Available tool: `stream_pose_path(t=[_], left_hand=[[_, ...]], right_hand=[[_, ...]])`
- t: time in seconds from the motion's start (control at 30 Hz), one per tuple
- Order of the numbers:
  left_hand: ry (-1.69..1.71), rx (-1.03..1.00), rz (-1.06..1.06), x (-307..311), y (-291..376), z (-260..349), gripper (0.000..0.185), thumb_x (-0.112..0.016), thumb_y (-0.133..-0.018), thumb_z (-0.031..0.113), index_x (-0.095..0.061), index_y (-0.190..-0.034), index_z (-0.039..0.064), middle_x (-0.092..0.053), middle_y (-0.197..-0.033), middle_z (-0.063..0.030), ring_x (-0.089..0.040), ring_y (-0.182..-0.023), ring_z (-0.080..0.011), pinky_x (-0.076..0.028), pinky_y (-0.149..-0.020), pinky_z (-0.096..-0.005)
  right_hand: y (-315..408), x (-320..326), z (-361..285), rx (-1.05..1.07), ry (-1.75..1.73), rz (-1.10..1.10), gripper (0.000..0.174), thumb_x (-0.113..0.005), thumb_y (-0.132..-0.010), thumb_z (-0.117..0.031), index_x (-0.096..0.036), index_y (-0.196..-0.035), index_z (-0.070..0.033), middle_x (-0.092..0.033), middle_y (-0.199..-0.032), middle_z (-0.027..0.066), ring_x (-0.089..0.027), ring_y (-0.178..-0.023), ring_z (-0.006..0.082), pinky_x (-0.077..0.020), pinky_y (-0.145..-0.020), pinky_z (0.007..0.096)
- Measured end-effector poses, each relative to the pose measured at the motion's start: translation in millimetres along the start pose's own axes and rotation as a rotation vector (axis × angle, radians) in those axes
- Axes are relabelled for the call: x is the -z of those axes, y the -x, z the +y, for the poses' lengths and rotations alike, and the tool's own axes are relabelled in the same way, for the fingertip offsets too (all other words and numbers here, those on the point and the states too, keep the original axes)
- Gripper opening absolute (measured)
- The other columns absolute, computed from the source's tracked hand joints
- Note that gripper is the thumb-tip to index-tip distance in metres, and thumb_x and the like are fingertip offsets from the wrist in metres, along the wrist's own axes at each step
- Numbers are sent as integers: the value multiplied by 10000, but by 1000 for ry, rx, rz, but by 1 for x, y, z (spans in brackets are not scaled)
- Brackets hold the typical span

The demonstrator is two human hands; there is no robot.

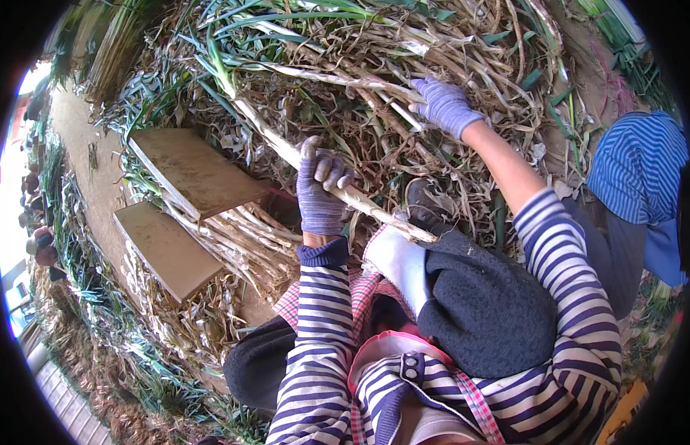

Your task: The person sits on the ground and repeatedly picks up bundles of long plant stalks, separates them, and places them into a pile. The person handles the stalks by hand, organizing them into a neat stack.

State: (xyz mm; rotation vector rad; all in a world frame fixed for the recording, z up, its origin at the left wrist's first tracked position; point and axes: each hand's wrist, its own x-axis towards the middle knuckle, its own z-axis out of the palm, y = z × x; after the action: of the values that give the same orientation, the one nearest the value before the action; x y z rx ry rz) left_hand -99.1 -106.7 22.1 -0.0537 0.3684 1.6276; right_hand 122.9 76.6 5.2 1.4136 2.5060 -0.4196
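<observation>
My left hand point(323, 192), in a purple knit glove, is closed around the pale stalk of a long green onion point(267, 133). Its green leaves point to the upper left and its root end lies over my knee. My right hand point(442, 105), gloved alike, reaches to the heap of untrimmed green onions point(467, 55). Its fingers touch a stalk point(345, 80) there; whether they grip it is unclear. Left of my left hand, peeled green onions point(233, 245) lie in a bundle between two boards point(195, 172).
Dry peeled leaves point(423, 161) litter the ground before me. Another person in a blue striped garment point(640, 167) is close on the right. A bundle of green onions point(117, 50) stands at the upper left, and more onions point(94, 278) line the left side.
</observation>
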Motion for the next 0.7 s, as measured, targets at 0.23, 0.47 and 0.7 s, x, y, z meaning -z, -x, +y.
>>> stream_pose_path(t=[0.23,0.47,0.7], left_hand=[[-245,-8,396,8,4,3,382,-583,-914,281,-490,-1237,99,-585,-1152,-123,-609,-975,-254,-528,-885,-433],[74,56,157,34,12,-26,391,-577,-911,301,-480,-1254,138,-537,-817,-11,-545,-722,-149,-505,-752,-395],[86,84,83,21,5,-9,324,-549,-924,172,-491,-1242,146,-474,-772,-1,-484,-674,-133,-473,-708,-358]], right_hand=[[68,21,-48,57,-731,115,401,-458,-941,-391,-525,-1258,-154,-658,-910,112,-632,-746,236,-535,-663,339],[65,29,-86,233,-536,-192,278,-489,-933,-358,-641,-1031,-147,-584,-733,45,-594,-698,193,-523,-701,343],[-75,5,-86,132,214,95,747,-619,-821,-450,-303,-1426,-146,-505,-1215,151,-588,-1014,271,-496,-801,378]])
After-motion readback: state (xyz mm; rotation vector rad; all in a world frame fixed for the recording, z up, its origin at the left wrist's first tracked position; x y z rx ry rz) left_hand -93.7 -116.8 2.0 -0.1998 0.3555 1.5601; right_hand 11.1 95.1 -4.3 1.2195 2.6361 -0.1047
